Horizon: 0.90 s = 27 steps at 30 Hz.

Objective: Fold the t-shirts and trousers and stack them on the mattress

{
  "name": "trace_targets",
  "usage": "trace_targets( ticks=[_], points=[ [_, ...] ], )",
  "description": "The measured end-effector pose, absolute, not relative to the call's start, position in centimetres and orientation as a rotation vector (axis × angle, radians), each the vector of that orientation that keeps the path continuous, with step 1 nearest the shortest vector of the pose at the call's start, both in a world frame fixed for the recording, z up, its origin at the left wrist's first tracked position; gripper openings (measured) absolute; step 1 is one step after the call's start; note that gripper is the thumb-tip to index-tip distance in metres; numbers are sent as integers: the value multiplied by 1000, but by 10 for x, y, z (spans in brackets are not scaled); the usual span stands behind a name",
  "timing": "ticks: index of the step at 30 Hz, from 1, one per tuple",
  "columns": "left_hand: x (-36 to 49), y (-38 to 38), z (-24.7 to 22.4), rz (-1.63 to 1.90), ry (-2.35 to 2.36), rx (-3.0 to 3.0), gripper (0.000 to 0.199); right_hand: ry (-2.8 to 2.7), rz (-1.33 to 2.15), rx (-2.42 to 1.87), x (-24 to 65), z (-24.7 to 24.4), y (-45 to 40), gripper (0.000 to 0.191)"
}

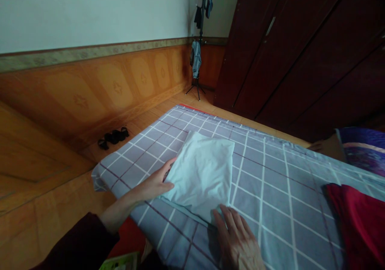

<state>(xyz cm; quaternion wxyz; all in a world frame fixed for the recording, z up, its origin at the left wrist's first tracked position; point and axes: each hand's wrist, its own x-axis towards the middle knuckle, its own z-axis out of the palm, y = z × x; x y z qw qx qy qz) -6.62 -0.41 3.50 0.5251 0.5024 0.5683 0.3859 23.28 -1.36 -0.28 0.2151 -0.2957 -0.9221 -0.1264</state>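
A pale blue cloth, which looks like a folded garment, lies on the checked bed cover in front of me. At its left edge is my left hand, thumb over the top and the other fingers curled at the edge, partly hidden by the fabric. My right hand rests at the near right corner with fingers stretched over the cloth's edge; its thumb is hidden. Small wrinkles run across the cloth, and its layers show along the near side.
The bed has a grey cover with white and dark lines. Red fabric lies at right. Another person's hand is at the far bed edge. Beyond stand a coat rack and dark wardrobe; a black item lies on the floor.
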Motion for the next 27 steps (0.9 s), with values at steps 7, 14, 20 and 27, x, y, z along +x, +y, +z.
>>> trace_targets(
  ticks=[7,14,20,27],
  points=[
    [-65,-31,26,913,1485,1291,73,-2389,-70,-883,235,3,-19,29],
    [-66,-34,17,786,1787,1510,68,-2425,4,-873,239,2,-23,30],
    [-63,-39,18,480,2111,1638,61,-2507,-2,-910,246,-3,-22,25],
    [-67,-39,21,327,2124,1553,55,-2629,-53,-818,248,0,-18,25]
  ],
)
